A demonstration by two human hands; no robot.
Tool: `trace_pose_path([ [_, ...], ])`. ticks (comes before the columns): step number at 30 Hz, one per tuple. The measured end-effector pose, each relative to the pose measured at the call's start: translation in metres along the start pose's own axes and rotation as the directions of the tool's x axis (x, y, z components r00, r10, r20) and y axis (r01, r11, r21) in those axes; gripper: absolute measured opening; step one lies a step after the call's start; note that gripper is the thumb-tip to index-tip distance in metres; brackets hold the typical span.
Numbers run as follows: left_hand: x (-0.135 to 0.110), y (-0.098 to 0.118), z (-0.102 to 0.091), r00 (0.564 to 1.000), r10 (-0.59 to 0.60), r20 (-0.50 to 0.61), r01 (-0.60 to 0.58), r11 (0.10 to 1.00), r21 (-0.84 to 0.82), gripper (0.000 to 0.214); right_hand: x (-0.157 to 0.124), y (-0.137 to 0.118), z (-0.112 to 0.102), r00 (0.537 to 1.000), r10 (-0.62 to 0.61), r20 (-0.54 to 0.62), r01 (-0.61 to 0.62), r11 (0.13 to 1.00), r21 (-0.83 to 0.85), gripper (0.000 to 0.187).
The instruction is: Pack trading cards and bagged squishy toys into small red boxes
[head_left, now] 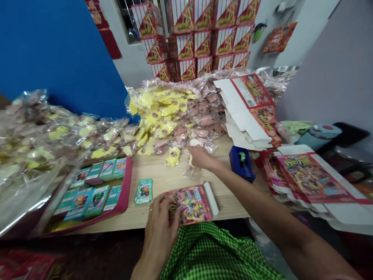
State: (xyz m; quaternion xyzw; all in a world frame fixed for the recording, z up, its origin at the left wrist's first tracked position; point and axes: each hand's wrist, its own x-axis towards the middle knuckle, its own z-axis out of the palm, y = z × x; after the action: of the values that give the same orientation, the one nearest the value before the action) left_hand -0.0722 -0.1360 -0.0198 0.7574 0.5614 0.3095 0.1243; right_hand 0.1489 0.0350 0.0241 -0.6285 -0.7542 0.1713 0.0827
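Note:
My left hand (163, 217) is closed on the left end of a flat red card box (194, 204) with shiny printed art. The box lies at the table's front edge, its white end flap raised at the right. Farther forward, my right hand (199, 156) is closed on a small pale toy in a clear bag (190, 160); its fingertips are partly hidden. Just left of it lies a bagged yellow toy (173, 156). Left of the box sits a small stack of green-edged cards (143, 190).
A pink-rimmed tray (127, 182) of card stacks stands left. Bagged toys (163, 112) heap along the back. A blue tape dispenser (242, 165), flattened cartons (247, 112), more red boxes (311, 175) and a blue-lidded container (317, 134) are right. Stacked cartons (201, 42) rise behind.

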Motion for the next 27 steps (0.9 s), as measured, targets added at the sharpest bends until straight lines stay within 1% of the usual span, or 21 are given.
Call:
trace_pose_path([
  [1,0.004,0.007,0.0,0.992,0.09,0.088,-0.09,0.996,0.0,0.021,0.006,-0.001,0.001,1.0,0.01,0.03,-0.009,1.0,-0.025,0.029],
  [2,0.008,0.014,0.0,0.969,0.157,0.192,-0.158,0.987,-0.008,0.029,0.01,-0.002,0.001,0.998,0.027,0.059,-0.024,0.999,-0.044,0.029],
  [3,0.013,0.021,0.0,0.936,0.194,0.294,-0.2,0.98,-0.012,0.039,0.012,-0.001,0.001,0.995,0.047,0.085,-0.042,0.998,-0.056,0.029],
  [4,0.018,0.026,0.002,0.903,0.204,0.378,-0.217,0.976,-0.007,0.047,0.013,0.002,0.0,0.992,0.063,0.108,-0.057,0.997,-0.057,0.028],
  [5,0.022,0.03,0.004,0.878,0.195,0.437,-0.219,0.976,0.005,0.051,0.011,0.005,-0.002,0.99,0.074,0.123,-0.068,0.996,-0.049,0.027],
  [6,0.027,0.032,0.006,0.863,0.173,0.474,-0.206,0.978,0.018,0.051,0.008,0.01,-0.006,0.989,0.078,0.129,-0.074,0.997,-0.03,0.026],
  [8,0.034,0.034,0.012,0.861,0.117,0.494,-0.148,0.989,0.025,0.049,-0.004,0.022,-0.016,0.992,0.067,0.106,-0.071,0.997,0.033,0.024],
  [9,0.038,0.033,0.015,0.865,0.094,0.493,-0.117,0.993,0.015,0.053,-0.012,0.027,-0.022,0.996,0.059,0.072,-0.064,0.995,0.072,0.023],
  [11,0.046,0.031,0.018,0.876,0.041,0.481,-0.048,0.999,0.003,0.073,-0.03,0.037,-0.036,0.998,0.057,-0.026,-0.052,0.986,0.156,0.022],
  [13,0.055,0.03,0.019,0.89,-0.019,0.456,0.01,1.0,0.021,0.091,-0.05,0.043,-0.048,0.989,0.062,-0.134,-0.028,0.97,0.243,0.031],
  [14,0.06,0.029,0.018,0.899,-0.044,0.437,0.033,0.999,0.031,0.093,-0.059,0.046,-0.053,0.983,0.054,-0.177,0.007,0.945,0.326,0.038],
  [15,0.065,0.029,0.017,0.908,-0.063,0.414,0.053,0.998,0.035,0.092,-0.066,0.047,-0.057,0.98,0.035,-0.197,0.055,0.9,0.432,0.043],
  [17,0.074,0.027,0.012,0.93,-0.073,0.36,0.073,0.997,0.012,0.089,-0.079,0.051,-0.062,0.982,-0.032,-0.185,0.143,0.766,0.627,0.048],
  [18,0.077,0.026,0.008,0.942,-0.07,0.328,0.075,0.997,-0.003,0.088,-0.084,0.054,-0.064,0.983,-0.069,-0.172,0.168,0.72,0.673,0.046],
  [19,0.08,0.025,0.005,0.951,-0.064,0.304,0.072,0.997,-0.015,0.089,-0.087,0.056,-0.067,0.982,-0.1,-0.158,0.181,0.724,0.666,0.042],
  [20,0.082,0.024,0.002,0.956,-0.06,0.289,0.069,0.997,-0.022,0.09,-0.091,0.058,-0.071,0.981,-0.123,-0.149,0.188,0.778,0.599,0.037],
  [22,0.084,0.021,-0.003,0.958,-0.064,0.279,0.071,0.997,-0.016,0.091,-0.098,0.061,-0.08,0.975,-0.152,-0.162,0.202,0.912,0.358,0.028],
  [23,0.084,0.02,-0.005,0.959,-0.069,0.277,0.073,0.997,-0.007,0.091,-0.102,0.061,-0.085,0.972,-0.163,-0.172,0.199,0.955,0.219,0.026],
  [25,0.082,0.021,-0.005,0.963,-0.067,0.261,0.065,0.998,0.014,0.091,-0.109,0.056,-0.096,0.97,-0.183,-0.16,0.185,0.983,-0.003,0.026],
  [27,0.078,0.025,-0.003,0.97,-0.017,0.244,0.011,1.0,0.023,0.091,-0.114,0.044,-0.103,0.976,-0.199,-0.089,0.187,0.974,-0.128,0.024],
])
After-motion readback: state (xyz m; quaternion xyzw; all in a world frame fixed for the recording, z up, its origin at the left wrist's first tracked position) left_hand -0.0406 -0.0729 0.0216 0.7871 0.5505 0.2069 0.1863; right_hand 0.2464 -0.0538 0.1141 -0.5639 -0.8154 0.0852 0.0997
